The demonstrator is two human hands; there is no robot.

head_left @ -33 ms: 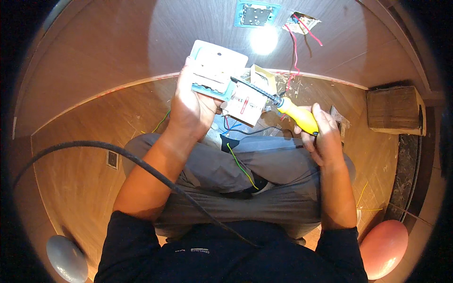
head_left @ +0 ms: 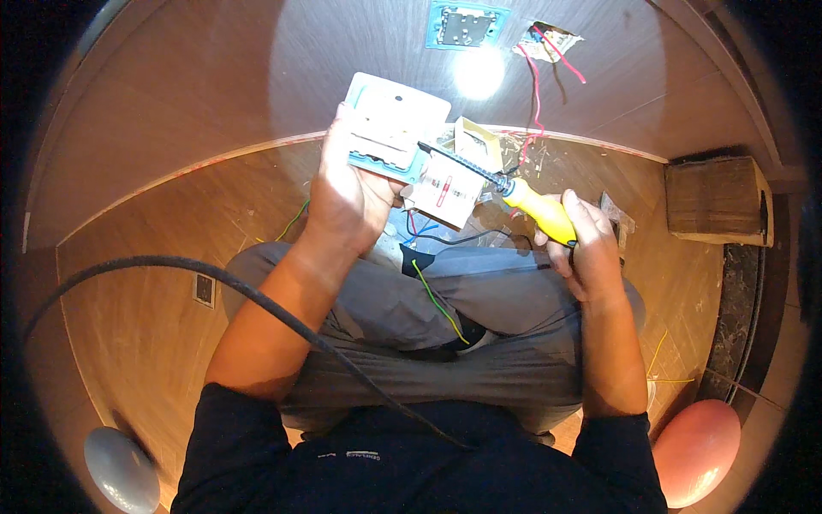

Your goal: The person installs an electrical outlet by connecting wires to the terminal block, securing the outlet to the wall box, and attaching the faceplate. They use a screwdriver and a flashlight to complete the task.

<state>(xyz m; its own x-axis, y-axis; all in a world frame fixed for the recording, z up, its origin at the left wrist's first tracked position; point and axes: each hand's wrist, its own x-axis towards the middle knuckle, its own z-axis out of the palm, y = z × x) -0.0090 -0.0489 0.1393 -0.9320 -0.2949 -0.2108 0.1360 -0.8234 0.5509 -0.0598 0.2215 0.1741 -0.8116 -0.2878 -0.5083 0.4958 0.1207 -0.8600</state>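
Note:
My left hand (head_left: 342, 188) grips a white wall socket plate (head_left: 398, 111) with a light-blue backing frame, tilted up in front of the wall. Bright light washes out much of its face. In my right hand (head_left: 591, 244) is a screwdriver (head_left: 544, 212) with a yellow handle and a dark shaft. Its tip meets the right edge of the plate, near the blue frame; whether it sits in a slot I cannot tell. My left fingers behind the plate are mostly hidden.
A blue-framed switch box (head_left: 467, 27) is set in the wall, beside a cut hole (head_left: 548, 41) with red wires hanging out. An opened carton (head_left: 449, 188) lies beyond my crossed legs among scraps. A wooden box (head_left: 717, 201) stands right; a black cable (head_left: 257, 295) crosses my left arm.

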